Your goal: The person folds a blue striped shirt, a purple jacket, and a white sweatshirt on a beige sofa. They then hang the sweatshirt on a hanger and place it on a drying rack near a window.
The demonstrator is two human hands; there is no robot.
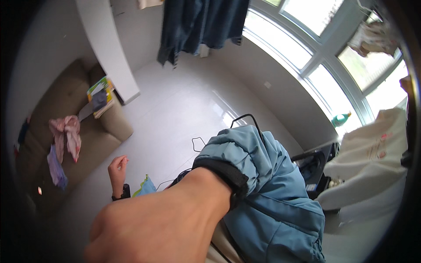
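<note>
My right hand is large and blurred at the lower left, close to the camera. Its fingers run out of clear view, so what it holds is not shown. The blue padded sleeve on that arm ends in a black cuff. Farther off, my left hand is raised with its fingers loosely curled, and I see nothing in it. A black band circles that wrist. Beside it shows a light-blue piece with a lime edge, mostly covered by my right arm. Thin black loops rise behind the sleeve.
Dark-blue denim clothing hangs overhead. A brown sofa at left bears pink cloth, purple cloth and books. A white pillar stands behind it. At right are a cream garment, black container and windows.
</note>
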